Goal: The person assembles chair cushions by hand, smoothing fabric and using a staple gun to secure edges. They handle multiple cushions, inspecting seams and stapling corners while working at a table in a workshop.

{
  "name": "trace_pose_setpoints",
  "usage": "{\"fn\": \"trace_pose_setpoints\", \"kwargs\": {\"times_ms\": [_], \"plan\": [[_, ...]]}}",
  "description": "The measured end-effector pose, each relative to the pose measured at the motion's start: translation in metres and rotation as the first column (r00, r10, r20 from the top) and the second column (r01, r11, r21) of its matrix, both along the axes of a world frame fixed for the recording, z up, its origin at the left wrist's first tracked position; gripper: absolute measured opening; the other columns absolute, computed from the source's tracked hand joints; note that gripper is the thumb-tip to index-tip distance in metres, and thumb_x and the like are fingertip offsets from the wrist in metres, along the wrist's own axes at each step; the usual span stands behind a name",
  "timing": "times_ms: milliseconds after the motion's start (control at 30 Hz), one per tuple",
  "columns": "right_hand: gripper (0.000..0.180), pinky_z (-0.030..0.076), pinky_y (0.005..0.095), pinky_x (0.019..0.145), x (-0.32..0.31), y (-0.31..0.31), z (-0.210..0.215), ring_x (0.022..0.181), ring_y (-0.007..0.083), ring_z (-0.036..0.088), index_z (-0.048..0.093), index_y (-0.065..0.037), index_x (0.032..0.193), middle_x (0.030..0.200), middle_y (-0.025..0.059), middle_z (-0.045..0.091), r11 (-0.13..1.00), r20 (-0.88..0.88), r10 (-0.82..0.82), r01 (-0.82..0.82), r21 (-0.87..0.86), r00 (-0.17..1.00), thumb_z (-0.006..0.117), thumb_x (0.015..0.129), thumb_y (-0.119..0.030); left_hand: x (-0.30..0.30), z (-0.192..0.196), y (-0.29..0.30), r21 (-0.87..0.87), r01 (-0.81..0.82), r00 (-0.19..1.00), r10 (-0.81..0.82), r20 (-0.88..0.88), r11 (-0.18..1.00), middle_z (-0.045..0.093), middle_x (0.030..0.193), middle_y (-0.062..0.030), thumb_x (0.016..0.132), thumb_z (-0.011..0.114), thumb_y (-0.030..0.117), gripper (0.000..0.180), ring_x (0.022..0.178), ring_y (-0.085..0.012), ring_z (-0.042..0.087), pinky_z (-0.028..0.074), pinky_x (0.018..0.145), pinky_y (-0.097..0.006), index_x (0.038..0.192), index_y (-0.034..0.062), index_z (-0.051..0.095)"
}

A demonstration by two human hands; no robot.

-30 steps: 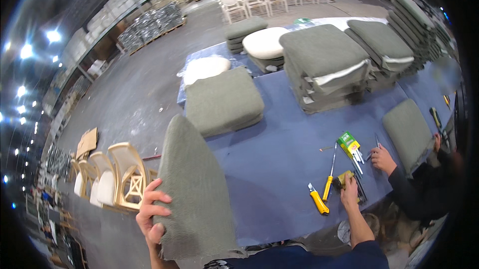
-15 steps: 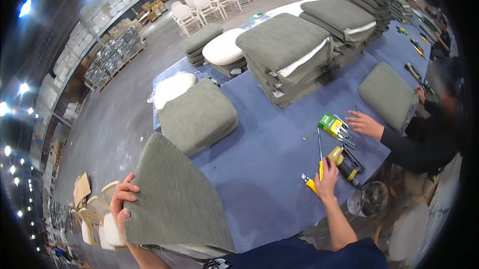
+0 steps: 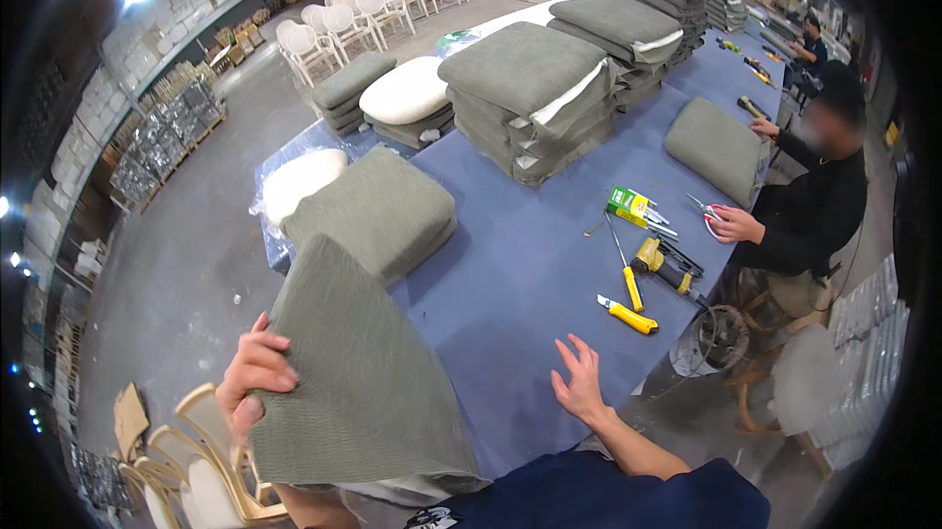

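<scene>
My left hand [image 3: 257, 377] grips the edge of a green-grey upholstered seat cushion [image 3: 358, 382], which stands tilted up at the table's near left; pale lining shows along its lower edge. My right hand [image 3: 579, 382] is empty above the blue tabletop [image 3: 520, 333], its fingers spread. Beyond it lie a yellow utility knife [image 3: 628, 315], a yellow-handled screwdriver [image 3: 632, 286] and a yellow-and-black staple gun [image 3: 663, 266]. A small green box [image 3: 630, 203] with staple strips sits behind them.
Stacked green cushions [image 3: 530, 102] stand along the table's far side, with another pile [image 3: 373, 210] nearer left. At the right, a seated co-worker [image 3: 810, 176] holds red-handled pliers [image 3: 710, 215] beside a cushion [image 3: 716, 148]. A bucket [image 3: 714, 338] stands below the table edge.
My right hand has let go of the screwdriver, leaving it on the table, and moved back toward me. The co-worker's hand now holds pliers. My left hand keeps its grip on the cushion.
</scene>
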State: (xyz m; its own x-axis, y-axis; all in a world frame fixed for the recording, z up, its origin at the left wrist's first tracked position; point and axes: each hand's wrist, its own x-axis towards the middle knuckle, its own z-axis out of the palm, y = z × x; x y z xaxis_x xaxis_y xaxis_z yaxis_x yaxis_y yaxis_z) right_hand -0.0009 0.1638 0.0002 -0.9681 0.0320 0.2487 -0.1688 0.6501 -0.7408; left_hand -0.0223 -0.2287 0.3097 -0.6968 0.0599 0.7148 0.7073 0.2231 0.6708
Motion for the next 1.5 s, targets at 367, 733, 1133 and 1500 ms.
{"fn": "trace_pose_setpoints", "kwargs": {"times_ms": [367, 733, 1133, 1500], "plan": [[0.057, 0.039, 0.0459, 0.114, -0.033, -0.053, 0.194, 0.143, 0.0348, 0.045, 0.05, 0.0, 0.15, 0.155, 0.0213, 0.047, 0.962, -0.366, 0.221, -0.262, -0.069, 0.904, 0.063, 0.097, -0.013, 0.002, 0.001, 0.046, -0.175, 0.249, 0.965, -0.259, -0.037, 0.953, 0.071, 0.102, -0.013, 0.084, 0.044, 0.049, 0.057, 0.112, -0.0329, 0.065, 0.026, 0.118, -0.057, 0.101, 0.0029, 0.074], [0.072, 0.037, 0.0518, 0.115, -0.012, -0.166, 0.3, 0.14, 0.0418, 0.047, 0.048, 0.009, 0.148, 0.153, 0.0336, 0.042, 0.559, -0.669, 0.627, -0.828, 0.03, 0.399, 0.04, 0.107, -0.049, 0.019, -0.027, 0.041, -0.034, 0.344, 0.933, -0.345, -0.103, 0.938, 0.067, 0.119, -0.0159, 0.091, 0.04, 0.043, 0.055, 0.121, -0.0346, 0.06, 0.018, 0.121, -0.057, 0.115, 0.002, 0.068], [0.06, 0.034, 0.0609, 0.116, -0.006, -0.157, 0.268, 0.137, 0.0501, 0.05, 0.063, 0.003, 0.131, 0.135, 0.0322, 0.059, 0.499, -0.705, 0.633, -0.865, 0.057, 0.319, 0.044, 0.102, -0.045, 0.039, -0.094, 0.065, 0.171, 0.211, 0.954, -0.165, -0.251, 0.962, 0.05, 0.153, -0.0204, 0.098, 0.045, 0.038, 0.06, 0.148, -0.0389, 0.038, 0.02, 0.123, -0.057, 0.145, 0.0011, 0.056], [0.048, 0.031, 0.0619, 0.117, -0.032, -0.038, 0.206, 0.136, 0.0485, 0.049, 0.063, 0.001, 0.119, 0.127, 0.0287, 0.064, 0.589, -0.776, 0.215, -0.713, -0.381, 0.593, 0.041, 0.102, -0.038, 0.228, -0.402, 0.021, 0.691, -0.468, 0.404, -0.562, 0.721, 0.55, 0.066, 0.121, -0.0145, 0.107, 0.054, 0.026, 0.039, 0.11, -0.0253, 0.066, 0.057, 0.094, -0.042, 0.137, 0.002, 0.059]]}}
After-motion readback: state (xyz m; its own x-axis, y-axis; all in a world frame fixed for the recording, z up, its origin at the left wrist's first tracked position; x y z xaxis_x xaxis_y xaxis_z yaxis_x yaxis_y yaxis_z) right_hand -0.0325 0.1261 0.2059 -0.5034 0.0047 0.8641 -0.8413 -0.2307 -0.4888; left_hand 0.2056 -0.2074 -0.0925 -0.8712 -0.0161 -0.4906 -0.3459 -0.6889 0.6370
